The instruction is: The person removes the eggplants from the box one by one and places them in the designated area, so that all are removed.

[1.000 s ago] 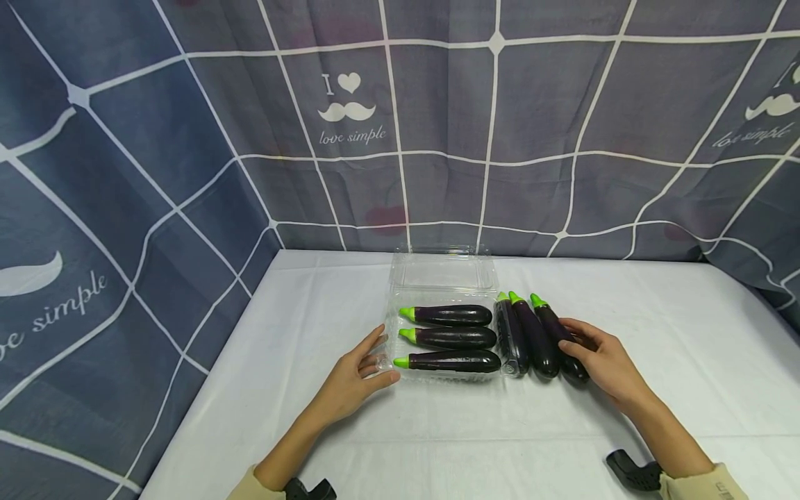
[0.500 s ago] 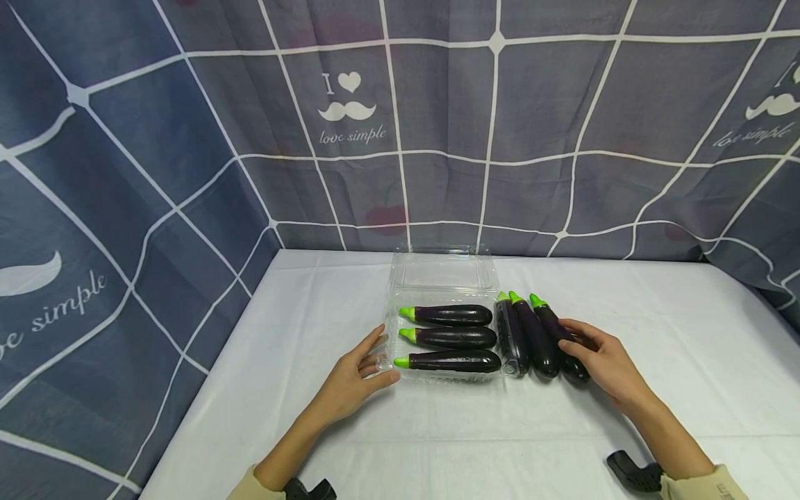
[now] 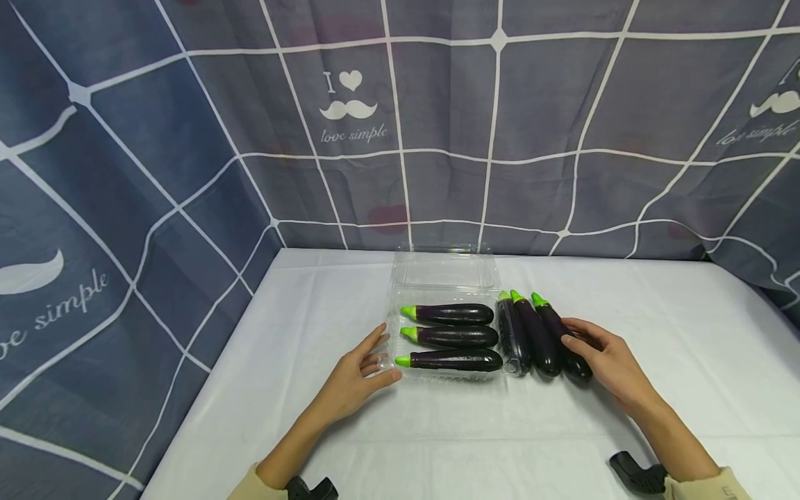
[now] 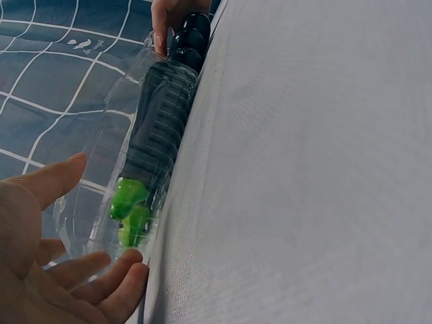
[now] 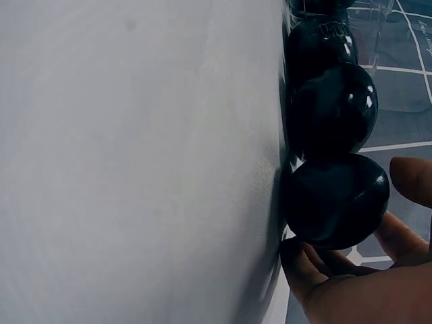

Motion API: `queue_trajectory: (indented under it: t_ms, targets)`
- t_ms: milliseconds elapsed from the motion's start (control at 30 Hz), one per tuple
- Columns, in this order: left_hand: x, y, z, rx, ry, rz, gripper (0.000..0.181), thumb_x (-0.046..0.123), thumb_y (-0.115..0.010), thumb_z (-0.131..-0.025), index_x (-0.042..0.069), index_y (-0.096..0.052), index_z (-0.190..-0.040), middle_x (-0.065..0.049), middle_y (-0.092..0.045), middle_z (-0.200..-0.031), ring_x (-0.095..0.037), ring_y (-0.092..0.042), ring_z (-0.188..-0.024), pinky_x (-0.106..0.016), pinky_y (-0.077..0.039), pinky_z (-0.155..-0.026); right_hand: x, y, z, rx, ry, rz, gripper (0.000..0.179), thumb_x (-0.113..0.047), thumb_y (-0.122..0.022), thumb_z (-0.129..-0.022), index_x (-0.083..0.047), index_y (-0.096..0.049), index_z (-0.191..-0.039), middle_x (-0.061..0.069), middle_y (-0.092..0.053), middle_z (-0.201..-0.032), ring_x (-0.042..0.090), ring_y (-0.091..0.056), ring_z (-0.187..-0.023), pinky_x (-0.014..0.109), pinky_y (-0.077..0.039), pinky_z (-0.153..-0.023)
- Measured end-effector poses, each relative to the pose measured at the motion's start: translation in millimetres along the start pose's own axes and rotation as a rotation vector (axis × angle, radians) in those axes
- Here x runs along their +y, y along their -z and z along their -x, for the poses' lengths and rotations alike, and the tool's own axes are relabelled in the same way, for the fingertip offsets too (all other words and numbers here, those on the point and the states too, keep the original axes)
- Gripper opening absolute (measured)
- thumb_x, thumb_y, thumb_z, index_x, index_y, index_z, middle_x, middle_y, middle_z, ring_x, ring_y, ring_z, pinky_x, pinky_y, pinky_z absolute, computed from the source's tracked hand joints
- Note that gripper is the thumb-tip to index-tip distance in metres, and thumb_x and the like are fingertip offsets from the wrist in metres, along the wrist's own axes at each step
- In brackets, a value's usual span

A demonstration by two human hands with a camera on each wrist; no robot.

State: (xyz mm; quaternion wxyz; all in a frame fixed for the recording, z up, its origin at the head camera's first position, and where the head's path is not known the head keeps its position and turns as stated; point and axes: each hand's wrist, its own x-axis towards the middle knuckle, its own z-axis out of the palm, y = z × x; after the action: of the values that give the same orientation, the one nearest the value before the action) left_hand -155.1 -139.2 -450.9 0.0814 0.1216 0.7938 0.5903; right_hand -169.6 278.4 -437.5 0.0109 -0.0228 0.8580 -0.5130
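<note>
Three dark eggplants (image 3: 455, 337) with green stem ends lie crosswise in a clear plastic clamshell container (image 3: 444, 296), its lid laid back toward the wall. Against the container's right side, three more eggplants lie lengthwise, the innermost (image 3: 514, 340) partly behind clear plastic. My left hand (image 3: 351, 384) rests at the container's left side, thumb apart, fingertips right at the wall near the green stems (image 4: 131, 209) in the left wrist view. My right hand (image 3: 605, 359) is beside the outermost eggplant (image 5: 337, 200); its fingers touch the outer side and the thumb stays off it in the right wrist view.
A white cloth (image 3: 462, 444) covers the table. Behind and to the left hangs a grey-blue curtain (image 3: 450, 125) with white lines, meeting the table's far edge close behind the lid. Black wrist mounts (image 3: 636, 473) sit below both hands.
The view has shifted very slightly. Both hands, the container and the eggplants stay in practically the same places.
</note>
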Motion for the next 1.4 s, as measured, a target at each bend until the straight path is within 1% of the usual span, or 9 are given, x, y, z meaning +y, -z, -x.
queue_trajectory:
  t_ms: [200,400,467,633,833,1000,1100,1200,1400]
  targets:
    - [-0.5,0.4,-0.1,0.000,-0.006,0.003,0.088,0.022,-0.079,-0.086,0.015,-0.028,-0.157,-0.017,-0.037,-0.153,-0.034,-0.049,-0.129,-0.028,-0.045,-0.102,-1,2,1.2,0.019,-0.009,0.025,0.054,-0.033,-0.057,-0.102,0.000,-0.048,-0.144,0.024,-0.053,-0.135,-0.005,-0.050,-0.106,0.008,-0.043,-0.082]
    - [-0.4,0.5,0.5,0.000,-0.010,-0.003,0.088,0.023,-0.079,-0.087,0.015,-0.028,-0.157,-0.016,-0.038,-0.153,-0.034,-0.049,-0.129,-0.029,-0.045,-0.102,-1,4,2.8,0.049,-0.011,0.057,0.055,-0.033,-0.058,-0.101,0.000,-0.048,-0.144,0.025,-0.048,-0.140,0.031,-0.044,-0.126,0.004,-0.038,-0.082]
    - [-0.8,0.5,0.5,0.001,-0.011,-0.004,0.088,0.023,-0.079,-0.087,0.014,-0.028,-0.157,-0.017,-0.038,-0.153,-0.034,-0.050,-0.129,-0.029,-0.046,-0.102,-2,4,3.2,0.062,-0.004,0.055,0.054,-0.031,-0.059,-0.101,0.001,-0.048,-0.144,0.024,-0.047,-0.142,0.035,-0.041,-0.129,0.004,-0.038,-0.082]
    - [-2.6,0.3,0.5,-0.004,-0.009,-0.005,0.088,0.022,-0.079,-0.087,0.013,-0.028,-0.157,-0.017,-0.038,-0.152,-0.033,-0.051,-0.128,-0.029,-0.046,-0.102,-6,5,5.0,0.090,0.007,0.059,0.053,-0.030,-0.060,-0.101,0.002,-0.049,-0.142,0.021,-0.047,-0.142,0.026,-0.043,-0.128,0.004,-0.039,-0.082]
    - [-2.9,0.4,0.0,-0.007,-0.012,-0.004,0.088,0.023,-0.079,-0.087,0.013,-0.027,-0.157,-0.017,-0.039,-0.152,-0.033,-0.050,-0.128,-0.029,-0.046,-0.102,-19,10,5.0,0.091,0.038,0.056,0.055,-0.033,-0.060,-0.100,0.002,-0.049,-0.141,0.019,-0.047,-0.142,0.034,-0.041,-0.130,0.003,-0.039,-0.082]
    - [-1.7,0.6,0.1,-0.005,-0.012,-0.004,0.088,0.023,-0.079,-0.087,0.013,-0.028,-0.157,-0.017,-0.039,-0.152,-0.033,-0.051,-0.128,-0.029,-0.046,-0.102,-28,8,3.2,0.094,0.083,0.033,0.050,-0.029,-0.065,-0.098,0.001,-0.054,-0.137,0.005,-0.054,-0.131,0.007,-0.050,-0.118,0.006,-0.044,-0.084]
    - [-1.5,0.8,0.3,-0.007,-0.014,-0.003,0.088,0.023,-0.079,-0.087,0.013,-0.028,-0.157,-0.018,-0.038,-0.152,-0.034,-0.050,-0.128,-0.029,-0.046,-0.102,-33,5,2.9,0.076,0.107,0.013,0.049,-0.025,-0.066,-0.097,0.001,-0.054,-0.137,0.009,-0.054,-0.130,0.000,-0.053,-0.110,0.008,-0.047,-0.083]
    - [-1.7,1.3,0.4,-0.008,-0.015,-0.005,0.087,0.023,-0.079,-0.087,0.014,-0.027,-0.157,-0.018,-0.038,-0.152,-0.034,-0.049,-0.129,-0.030,-0.045,-0.103,-39,0,2.9,0.046,0.127,0.014,0.049,-0.024,-0.066,-0.098,0.001,-0.053,-0.138,0.019,-0.052,-0.133,0.004,-0.057,-0.110,0.011,-0.050,-0.082]
    - [-2.0,1.6,0.5,-0.011,-0.013,-0.004,0.088,0.024,-0.079,-0.087,0.013,-0.026,-0.157,-0.017,-0.038,-0.153,-0.034,-0.049,-0.130,-0.030,-0.045,-0.103,-50,-10,2.8,-0.020,0.165,-0.012,0.047,-0.020,-0.066,-0.097,0.002,-0.054,-0.136,0.023,-0.055,-0.130,0.009,-0.061,-0.109,0.015,-0.052,-0.083]
